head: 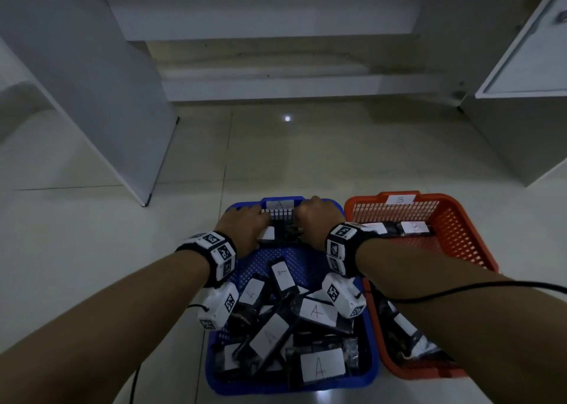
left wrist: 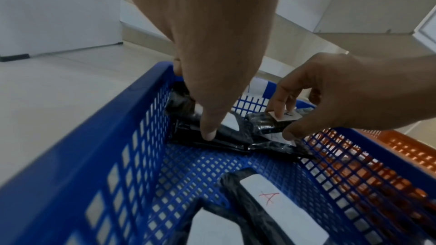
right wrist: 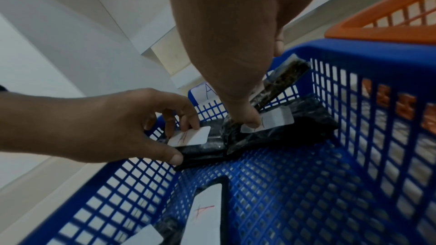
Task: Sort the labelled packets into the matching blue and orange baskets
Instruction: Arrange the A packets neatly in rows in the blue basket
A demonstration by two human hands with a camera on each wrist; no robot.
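Observation:
The blue basket (head: 291, 388), tagged A on its far wall, holds several black packets with white A labels (head: 316, 311). Beside it on the right stands the orange basket (head: 460, 219), tagged B, with B-labelled packets (head: 414, 227). Both hands reach into the far end of the blue basket. My left hand (right wrist: 181, 142) pinches a black packet (right wrist: 212, 148), fingers on its label and thumb at the near edge. My right hand (left wrist: 283, 124) pinches a neighbouring packet (left wrist: 261, 120) the same way. These two packets lie side by side, touching, against the far wall.
The baskets sit on a pale tiled floor (head: 306, 158). A white cabinet panel (head: 107, 96) stands at the left and another cabinet (head: 521, 112) at the right. A black cable (head: 460, 290) runs over my right forearm. A step rises behind the baskets.

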